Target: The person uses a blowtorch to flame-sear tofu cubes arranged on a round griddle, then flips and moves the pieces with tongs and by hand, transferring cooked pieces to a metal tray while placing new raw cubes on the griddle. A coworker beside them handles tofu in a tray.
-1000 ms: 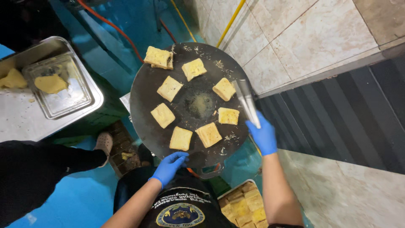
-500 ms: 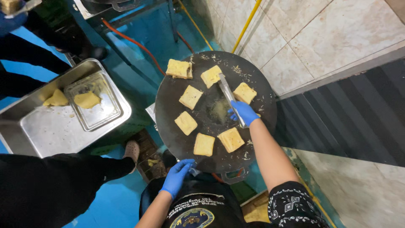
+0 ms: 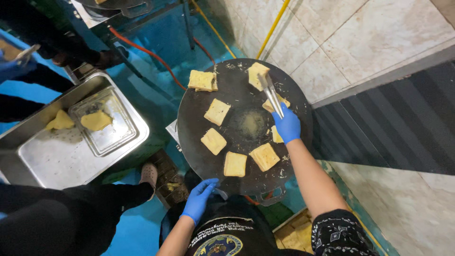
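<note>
1. The right hand (image 3: pixel 287 126), in a blue glove, is closing around the handle end of a pair of metal tongs (image 3: pixel 272 94) and reaching over the round dark griddle (image 3: pixel 237 90).
2. The tongs are pointing away from the person, their tips lying on a pale yellow square piece (image 3: pixel 256 72) at the far edge of the griddle; whether the tips are pinching it cannot be told.
3. The left hand (image 3: pixel 199 200), also gloved in blue, is resting with its fingers loosely open against the near rim of the griddle, gripping nothing.
4. The griddle is looking black and greasy, with crumbs scattered over it and a shiny oily patch (image 3: pixel 251 123) sitting near its middle.
5. The other flat, square, golden-yellow pieces are lying around that patch, well apart from each other: one at the far left (image 3: pixel 203 80), two on the left side (image 3: pixel 217 112) (image 3: pixel 213 141), two near the person (image 3: pixel 235 164) (image 3: pixel 264 157), and two partly hidden by the tongs and right hand.
6. To the left, a steel tray (image 3: pixel 57 161) is holding a smaller glass dish (image 3: pixel 118 137) and two lumps of yellow dough (image 3: pixel 95 120) (image 3: pixel 60 120).
7. A sandalled foot (image 3: pixel 150 173) of another person is showing between the tray and the griddle.
</note>
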